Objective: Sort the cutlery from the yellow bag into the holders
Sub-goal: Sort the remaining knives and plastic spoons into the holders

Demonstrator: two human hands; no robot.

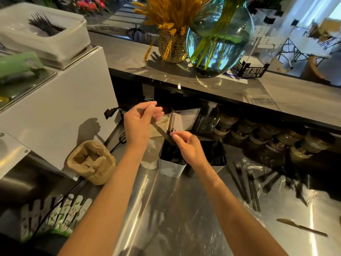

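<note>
Steel counter [175, 209], taken as the landmark. Standing at its rear edge, a white holder [172, 168] filled with dark cutlery; touching it on the right, a second holder [218, 163] showing black fork tines; touching it on the left, a pale translucent container [150, 159]. Left hand [139, 124], raised above and behind the white holder, fingers curled round the handle end of a black knife [162, 133] that slants down toward the holder's mouth; motion blur softens the fingertips. Right hand [186, 146], directly over the white holder, thumb and forefinger pinching the lower end of the same knife, with the tines of a fork apparently in the same pinch, though the blur leaves that unsure. Loose black forks [252, 185] lie scattered on the counter's right side among clear wrappers [252, 165]. A single knife [302, 228] lies alone near the counter's front right corner. A brown pulp cup carrier [92, 161] sits at the counter's left edge, a black cable [73, 191] passing beside it. Lidded jars [276, 139] line the back of the counter, right of the holders, under the grey shelf [239, 91]. No yellow bag can be made out.
</note>
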